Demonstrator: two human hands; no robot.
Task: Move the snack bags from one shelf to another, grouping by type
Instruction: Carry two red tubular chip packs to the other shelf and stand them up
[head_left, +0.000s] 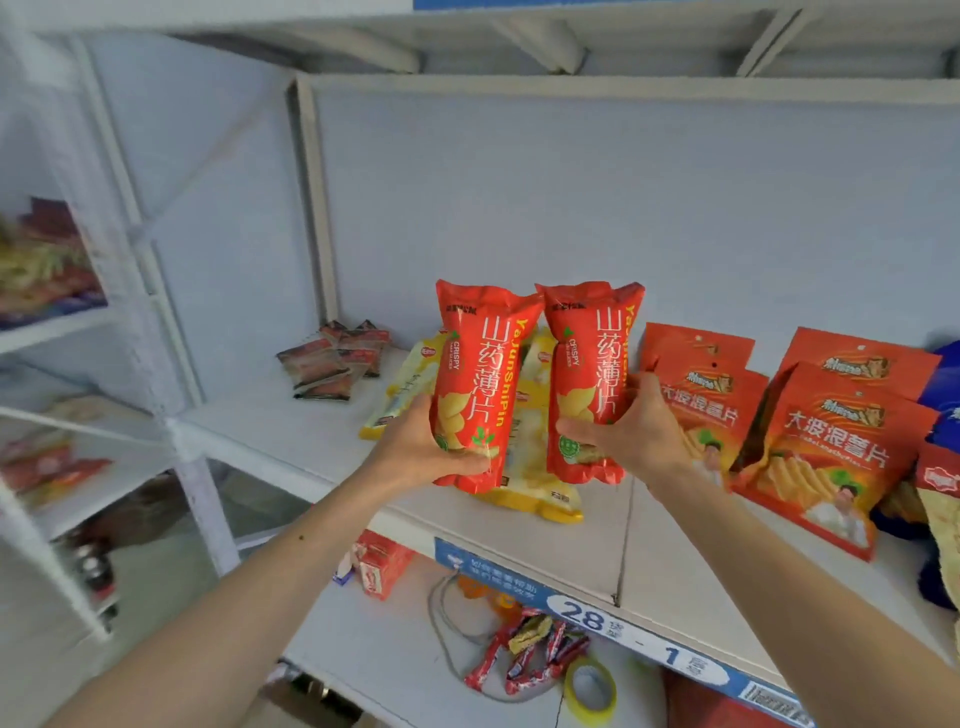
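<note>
Both hands are gripping matching red yam-crisp bags upright over the shelf: the left hand is wrapping its fingers round the left bag, the right hand is clasping the right bag. Long axes are standing near vertical, side by side, almost touching. Yellow chip bags are lying directly behind and below; the orange wavy-chip pouches are standing just right, nearer the right hand, so any open spot probably lies leftward.

You hold two glossy red plastic-film snack bags, crinkled at the seams; the smooth white shelf board beneath looks like matt painted metal, perhaps laminate.
</note>
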